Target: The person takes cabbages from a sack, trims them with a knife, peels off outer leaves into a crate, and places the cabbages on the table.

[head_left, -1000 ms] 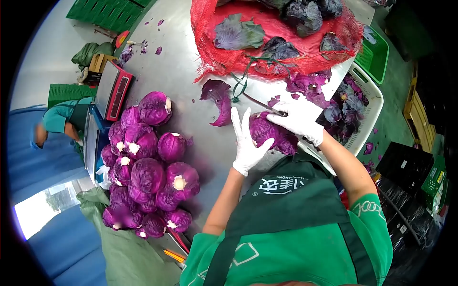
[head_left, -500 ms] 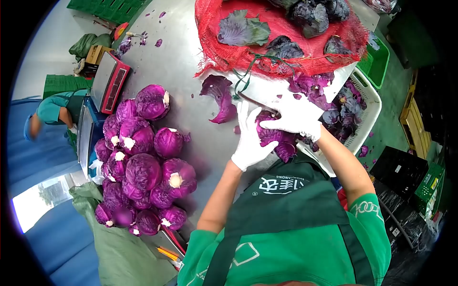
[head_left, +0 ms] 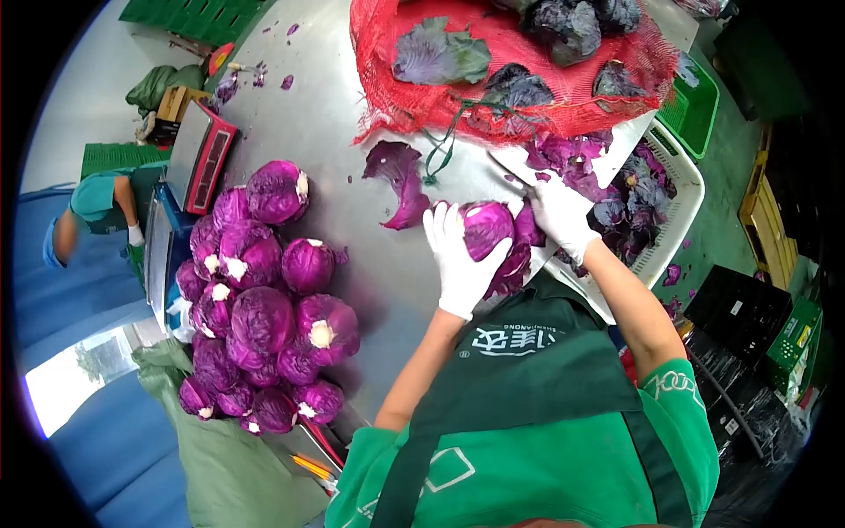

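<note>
My left hand (head_left: 461, 268), in a white glove, is wrapped round the left side of a purple cabbage (head_left: 487, 231) over the metal table. Loose outer leaves (head_left: 510, 271) hang beside and below the cabbage. My right hand (head_left: 563, 214), also gloved, is just right of it, closed on what looks like a knife (head_left: 510, 166); its blade points up and left, and the handle is mostly hidden by the fingers. A torn purple leaf (head_left: 400, 183) lies left of the cabbage. More peeled leaves (head_left: 572, 158) lie beyond my right hand.
Trimmed purple cabbages (head_left: 262, 321) are piled on the left of the table (head_left: 352, 97). A red mesh bag (head_left: 414, 101) with dark cabbages lies at the far side. Right stands a white crate (head_left: 691, 207) of leaves. A co-worker (head_left: 106, 202) is beyond the scale (head_left: 211, 163).
My right hand has left the cabbage, moved slightly right and closed on the knife. The cabbage has turned in my left hand, showing a smoother surface, and the leaves beside it hang looser.
</note>
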Tool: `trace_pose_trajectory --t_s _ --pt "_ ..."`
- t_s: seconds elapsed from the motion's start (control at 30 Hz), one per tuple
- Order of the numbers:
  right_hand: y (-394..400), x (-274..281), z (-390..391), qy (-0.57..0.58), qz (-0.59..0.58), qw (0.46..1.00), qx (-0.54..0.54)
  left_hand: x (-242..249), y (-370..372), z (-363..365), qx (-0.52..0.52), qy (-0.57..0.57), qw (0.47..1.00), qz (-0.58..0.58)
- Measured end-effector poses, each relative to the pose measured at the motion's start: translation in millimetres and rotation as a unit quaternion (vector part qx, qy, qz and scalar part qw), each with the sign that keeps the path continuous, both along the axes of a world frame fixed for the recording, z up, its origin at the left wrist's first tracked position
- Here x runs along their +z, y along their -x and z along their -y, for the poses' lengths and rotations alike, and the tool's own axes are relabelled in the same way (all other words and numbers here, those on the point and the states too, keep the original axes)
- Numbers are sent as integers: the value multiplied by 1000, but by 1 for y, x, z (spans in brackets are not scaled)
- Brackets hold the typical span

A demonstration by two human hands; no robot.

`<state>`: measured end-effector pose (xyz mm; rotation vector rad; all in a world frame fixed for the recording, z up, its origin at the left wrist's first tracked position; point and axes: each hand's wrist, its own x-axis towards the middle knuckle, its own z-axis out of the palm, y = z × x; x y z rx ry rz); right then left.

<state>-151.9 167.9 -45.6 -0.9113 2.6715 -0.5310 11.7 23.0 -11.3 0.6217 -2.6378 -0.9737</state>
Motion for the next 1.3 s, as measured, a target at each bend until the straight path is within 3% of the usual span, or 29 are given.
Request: trace_pose_trajectory --t_s 0.03,0.07,0.1,0.17,0.2,0.27,0.3,0.4,0.47,0.53,0.6,0.67,0.73,0.8,0.87,0.9,0.93,1.03,1.07,1.1,1.13,1.2,1.27,1.3 --pt "0 -3 -4 86 -17 995 -50 2 -6 3 5 -20 1000 8" --pt "6 -7 -8 74 40 993 -81 2 -7 5 14 -40 999 16" --pt "8 0 -8 135 46 985 -95 1 -11 5 42 -49 998 8" --pt "1 37 -3 205 69 969 -121 0 -14 12 52 -53 997 16" --pt "-5 78 3 202 146 961 -121 3 -13 13 60 -47 997 32" --pt "-21 80 8 232 155 960 -20 12 -14 9 55 -43 996 54" --pt "-32 61 11 229 24 973 -12 16 -13 6 51 -42 995 74" --pt "-49 32 17 283 -16 959 -22 19 -16 -5 111 -71 991 40" --pt "-46 37 3 241 321 913 -69 9 -21 -7 123 -73 988 57" --pt "-53 46 1 258 293 919 -57 7 -15 -9 169 -193 965 47" --pt "-60 37 -1 218 226 948 -52 1 -6 -7 197 -209 957 38" --pt "-62 11 -11 246 157 955 -44 -11 0 6 206 -331 921 -4" --pt "-54 -9 -23 225 63 969 -76 8 5 18 191 -442 876 -33" --pt "-32 -3 -28 240 62 960 -127 -11 -1 36 138 -421 896 -19" --pt "-14 40 -28 204 18 967 -148 -7 1 36 18 -272 961 -43" --pt "-10 52 -28 197 7 971 -136 10 7 32 2 -239 971 9" --pt "-8 74 -24 212 40 971 -105 14 10 31 -49 -174 983 8" --pt "-16 58 -16 271 215 938 -19 24 15 32 -196 -172 965 -2" --pt "-23 44 -11 274 255 927 9 29 14 33 -251 8 968 10" --pt "-31 42 -9 221 117 966 66 38 11 29 -244 60 967 39" --pt "-41 39 -7 237 187 953 25 45 6 25 -233 115 963 67" --pt "-53 41 -6 311 240 920 -17 43 -5 19 -172 19 985 30" --pt "-58 34 -9 312 249 917 -8 22 -16 12 -103 -100 989 23" --pt "-60 36 -10 316 243 917 -25 20 -16 8 -90 -88 992 18"
